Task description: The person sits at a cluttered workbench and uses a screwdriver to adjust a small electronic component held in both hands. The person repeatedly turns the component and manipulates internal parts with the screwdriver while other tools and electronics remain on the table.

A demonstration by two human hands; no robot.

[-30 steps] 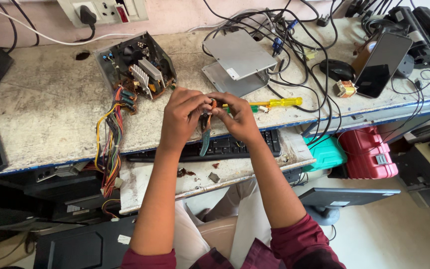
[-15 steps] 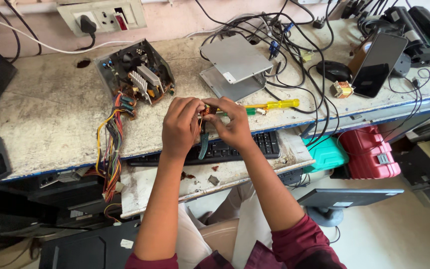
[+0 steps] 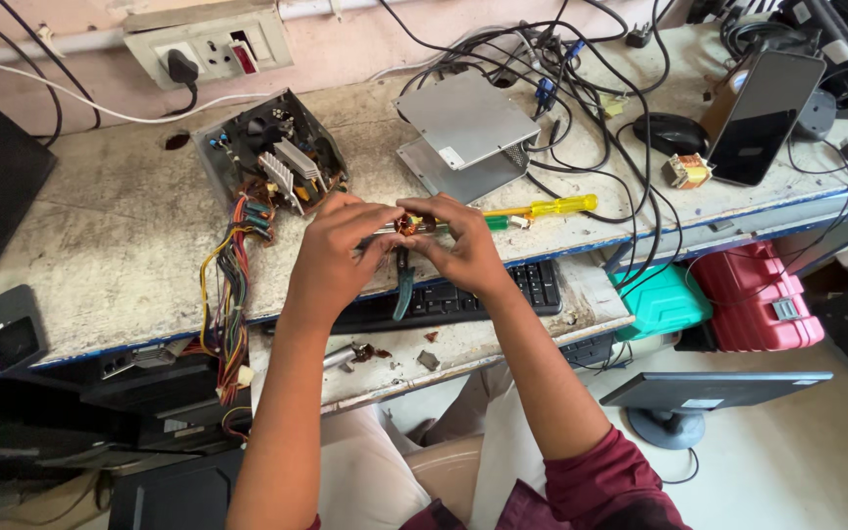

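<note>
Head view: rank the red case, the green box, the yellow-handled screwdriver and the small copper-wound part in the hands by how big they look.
1. red case
2. green box
3. yellow-handled screwdriver, long but thin
4. small copper-wound part, pinched between left hand and right hand

The two boxes sit farther down, so they may be bigger than they look.

An electronics repair workshop is showing here. A worn, stained desk [image 3: 80,245] is carrying an opened power supply unit [image 3: 267,162] trailing coloured wires, its metal cover [image 3: 463,123] lying off, a yellow-handled screwdriver [image 3: 542,207] and tangled black cables [image 3: 601,88]. A red toolbox [image 3: 758,299] is sitting below, beside what is probably a monitor [image 3: 709,393].
</note>
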